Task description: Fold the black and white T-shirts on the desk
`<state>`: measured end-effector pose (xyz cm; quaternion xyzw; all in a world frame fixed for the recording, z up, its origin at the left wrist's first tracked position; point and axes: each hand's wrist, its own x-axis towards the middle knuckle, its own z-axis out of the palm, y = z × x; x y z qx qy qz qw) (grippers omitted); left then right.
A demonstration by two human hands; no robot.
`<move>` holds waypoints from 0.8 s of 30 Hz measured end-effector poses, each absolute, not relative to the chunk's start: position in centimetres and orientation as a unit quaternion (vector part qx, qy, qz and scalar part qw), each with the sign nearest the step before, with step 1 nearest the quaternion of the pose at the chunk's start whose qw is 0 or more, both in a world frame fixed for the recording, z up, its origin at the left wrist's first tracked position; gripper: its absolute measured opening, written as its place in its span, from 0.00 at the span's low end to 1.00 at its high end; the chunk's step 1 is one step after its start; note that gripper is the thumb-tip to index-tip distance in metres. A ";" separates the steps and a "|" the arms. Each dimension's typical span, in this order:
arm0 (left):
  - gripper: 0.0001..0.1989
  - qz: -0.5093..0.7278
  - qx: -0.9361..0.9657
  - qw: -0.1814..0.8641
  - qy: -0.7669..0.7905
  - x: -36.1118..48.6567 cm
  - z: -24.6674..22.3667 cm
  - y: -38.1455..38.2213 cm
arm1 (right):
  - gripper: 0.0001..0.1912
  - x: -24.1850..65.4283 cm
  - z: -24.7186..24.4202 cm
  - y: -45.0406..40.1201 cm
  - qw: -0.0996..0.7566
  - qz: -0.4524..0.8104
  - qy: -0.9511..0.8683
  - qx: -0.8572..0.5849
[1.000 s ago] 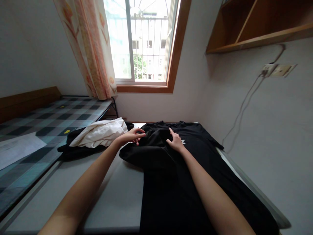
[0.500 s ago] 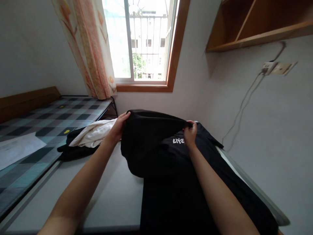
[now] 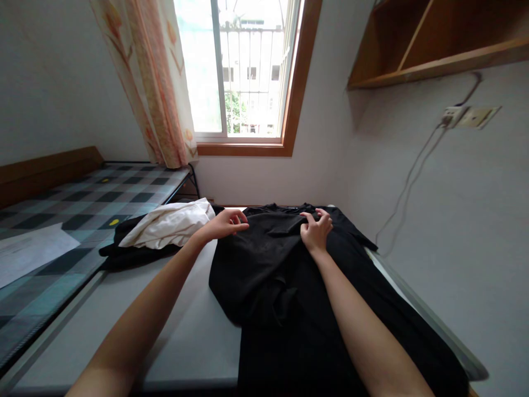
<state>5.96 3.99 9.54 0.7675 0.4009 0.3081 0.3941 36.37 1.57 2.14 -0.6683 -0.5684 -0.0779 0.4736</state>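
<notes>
A black garment [image 3: 268,248] lies spread over the right part of the white table [image 3: 177,325], with a loose, wrinkled portion folded over it and hanging past its left side. At that portion's upper left corner is my left hand [image 3: 227,223], its fingers bent but apart, with nothing gripped. My right hand [image 3: 316,230] rests on the cloth near the upper right, fingers spread and holding nothing. The white print on the garment is hidden under the cloth. Left of my left hand, a crumpled white cloth [image 3: 169,223] sits on black fabric [image 3: 124,259].
A bed with a checked cover [image 3: 136,190] stands at the left, bearing a sheet of paper [image 3: 35,251]. Behind the table are a window [image 3: 252,71] and a curtain [image 3: 152,82]. Cables [image 3: 407,182] run down the right wall below a wooden shelf [image 3: 446,58].
The raised black cloth has come down onto the garment, covering the white print. Both hands have let go of it; the left hand has moved right and down, the right hand slightly down.
</notes>
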 end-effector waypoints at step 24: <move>0.21 0.456 0.714 0.391 0.359 6.3 12.3 2.2 | 0.14 30.1 9.3 -5.5 0.400 0.158 -0.806 -0.407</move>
